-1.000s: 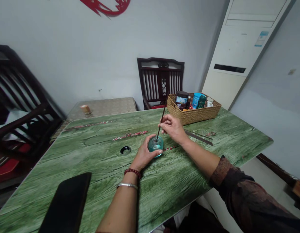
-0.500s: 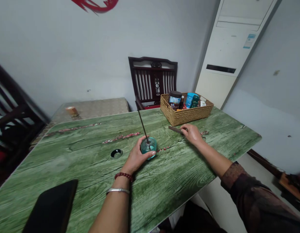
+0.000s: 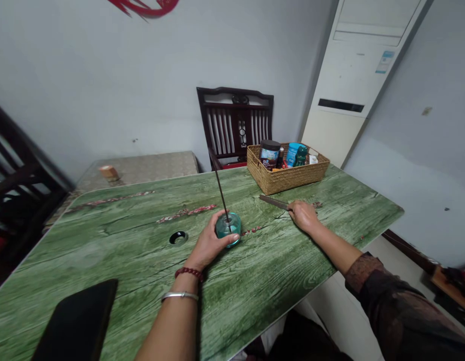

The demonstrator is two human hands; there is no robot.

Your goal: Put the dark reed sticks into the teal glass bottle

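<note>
My left hand (image 3: 209, 241) is wrapped round a small teal glass diffuser bottle (image 3: 227, 228) standing on the table. One long dark reed stick (image 3: 221, 193) rises from its neck, leaning to the left. To the right, my right hand (image 3: 304, 215) has its fingers closed at the near end of a bundle of dark reed sticks (image 3: 273, 201) lying on the tabletop. How many sticks its fingertips pinch is hidden. A black ring-shaped cap (image 3: 178, 237) lies left of the bottle.
Behind the sticks stands a woven basket (image 3: 281, 185) with jars and bottles. A black flat device (image 3: 74, 318) lies at the front left of the green wood-patterned table (image 3: 142, 260). Beyond the table are a dark wooden chair (image 3: 238, 125) and a small orange container (image 3: 109, 173).
My right hand has slid right along the bundle to its near end, uncovering more of the sticks. My left hand still holds the bottle. The view has shifted slightly.
</note>
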